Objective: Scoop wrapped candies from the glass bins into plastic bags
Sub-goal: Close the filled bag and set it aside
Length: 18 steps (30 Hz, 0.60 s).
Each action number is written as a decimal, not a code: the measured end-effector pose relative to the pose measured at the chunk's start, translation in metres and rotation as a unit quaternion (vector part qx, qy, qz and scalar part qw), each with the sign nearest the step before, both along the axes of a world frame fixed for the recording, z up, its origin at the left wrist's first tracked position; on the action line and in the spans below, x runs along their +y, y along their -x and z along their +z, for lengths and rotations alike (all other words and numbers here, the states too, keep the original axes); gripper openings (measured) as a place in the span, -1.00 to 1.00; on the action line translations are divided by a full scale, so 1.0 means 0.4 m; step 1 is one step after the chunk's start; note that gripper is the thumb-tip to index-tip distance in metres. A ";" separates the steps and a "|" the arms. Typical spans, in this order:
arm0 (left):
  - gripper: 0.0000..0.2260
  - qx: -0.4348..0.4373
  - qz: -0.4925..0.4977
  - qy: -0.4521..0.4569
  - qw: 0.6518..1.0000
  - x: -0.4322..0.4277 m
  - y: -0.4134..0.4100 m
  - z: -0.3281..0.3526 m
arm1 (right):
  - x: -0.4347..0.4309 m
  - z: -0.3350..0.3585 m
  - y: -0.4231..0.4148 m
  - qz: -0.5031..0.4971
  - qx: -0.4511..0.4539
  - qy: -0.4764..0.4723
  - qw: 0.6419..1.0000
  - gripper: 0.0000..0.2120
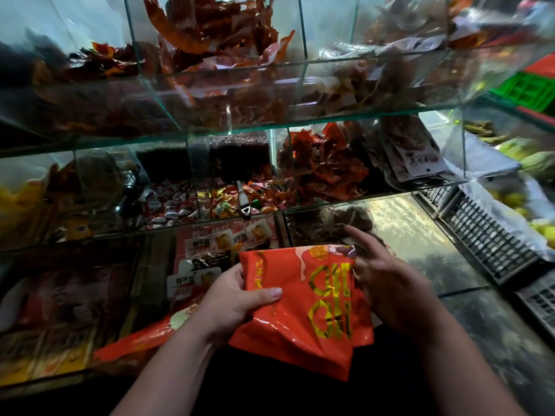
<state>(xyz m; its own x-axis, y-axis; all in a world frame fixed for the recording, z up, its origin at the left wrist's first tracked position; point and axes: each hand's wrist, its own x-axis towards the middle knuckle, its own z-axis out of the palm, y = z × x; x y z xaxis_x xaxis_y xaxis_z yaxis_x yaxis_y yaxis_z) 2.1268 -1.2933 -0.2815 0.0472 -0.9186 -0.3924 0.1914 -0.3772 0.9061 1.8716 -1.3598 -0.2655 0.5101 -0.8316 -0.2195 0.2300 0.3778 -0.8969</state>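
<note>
Thumb point(270, 293) of L hand point(231, 298) pinches red plastic bag point(300, 310) at left edge; R hand point(387, 283) fingers spread, touching right edge. Bag flat, apparently empty, below glass bin point(195, 187). Scoop point(243, 202) lies untouched among wrapped candies point(222, 196). Est.: opening, scooping, filling all remain.

The red plastic bag point(288, 310) at the lower centre carries big gold Chinese characters, turned sideways and creased, not clearly readable. White labels point(180, 283) behind the glass, left of it, show three dark Chinese characters. White packets point(420, 160) at the middle right bear blurred characters.
</note>
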 end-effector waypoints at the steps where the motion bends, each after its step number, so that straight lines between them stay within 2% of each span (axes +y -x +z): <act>1: -0.41 -0.019 0.000 0.012 1.000 -0.003 0.001 0.000 | 0.004 -0.007 0.001 -0.010 0.024 -0.008 1.000 -0.47; 2: -0.40 -0.047 -0.003 0.027 0.999 -0.006 0.004 -0.001 | 0.009 -0.014 0.002 -0.021 0.083 0.003 0.996 -0.50; 4: -0.41 -0.103 0.003 0.065 0.993 -0.016 0.021 -0.010 | 0.018 -0.027 0.006 -0.016 0.217 0.076 0.973 -0.38; 5: -0.43 -0.121 0.014 0.085 0.989 -0.021 0.035 -0.018 | 0.021 -0.028 0.010 -0.018 0.256 0.103 0.961 -0.34; 7: -0.47 -0.149 0.048 0.113 0.981 -0.037 0.071 -0.036 | 0.015 -0.028 0.031 -0.058 0.286 0.130 0.948 -0.36; 9: -0.52 -0.165 0.050 0.128 0.977 -0.067 0.102 -0.053 | -0.014 -0.026 0.053 -0.084 0.296 0.165 0.937 -0.52; 11: -0.50 -0.158 -0.028 0.116 0.980 -0.111 0.126 -0.061 | -0.070 -0.032 0.095 -0.105 0.318 0.210 0.918 -0.63; 13: -0.49 -0.205 -0.104 0.111 0.967 -0.168 0.149 -0.068 | -0.137 -0.037 0.144 -0.145 0.379 0.252 0.878 -0.59; 15: -0.51 -0.285 -0.081 0.135 0.946 -0.228 0.180 -0.074 | -0.201 -0.043 0.178 -0.156 0.435 0.264 0.847 -0.66; 16: -0.48 -0.315 -0.049 0.132 0.939 -0.255 0.201 -0.076 | -0.228 -0.052 0.186 -0.152 0.451 0.247 0.844 -0.70; 18: -0.32 -0.354 -0.008 0.116 0.928 -0.292 0.243 -0.091 | -0.269 -0.087 0.190 -0.140 0.500 0.209 0.829 -0.66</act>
